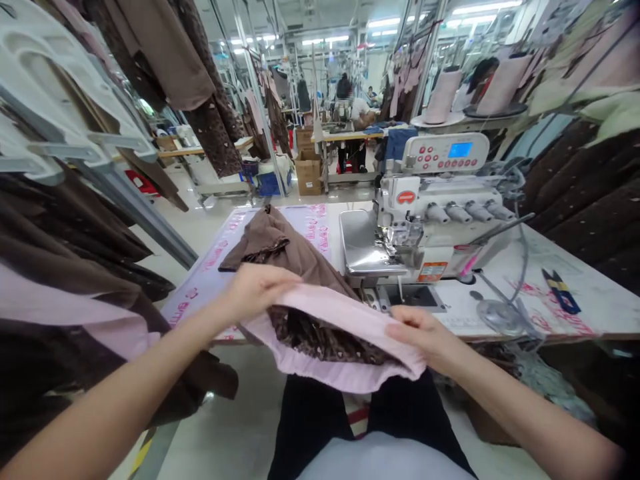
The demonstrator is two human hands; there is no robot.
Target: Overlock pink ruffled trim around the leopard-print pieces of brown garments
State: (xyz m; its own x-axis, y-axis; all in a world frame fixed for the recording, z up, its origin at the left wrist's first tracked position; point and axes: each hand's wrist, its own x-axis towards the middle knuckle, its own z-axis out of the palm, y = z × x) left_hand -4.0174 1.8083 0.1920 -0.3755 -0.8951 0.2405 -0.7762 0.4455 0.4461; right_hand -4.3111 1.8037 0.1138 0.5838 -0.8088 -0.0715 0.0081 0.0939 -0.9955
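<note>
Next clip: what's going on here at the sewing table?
A seated person holds a brown garment with a pink fabric band over their lap, at the table's near edge. The left hand pinches the pink band at one end and the right hand grips it at the other. The brown cloth trails back onto the white table, left of the white overlock sewing machine. Blue thread snips lie to the right.

Ahead of me a white overlock sewing machine (435, 220) sits on the pale worktable (600, 293), with what look like blue-handled thread snips (563, 292) to its right.
</note>
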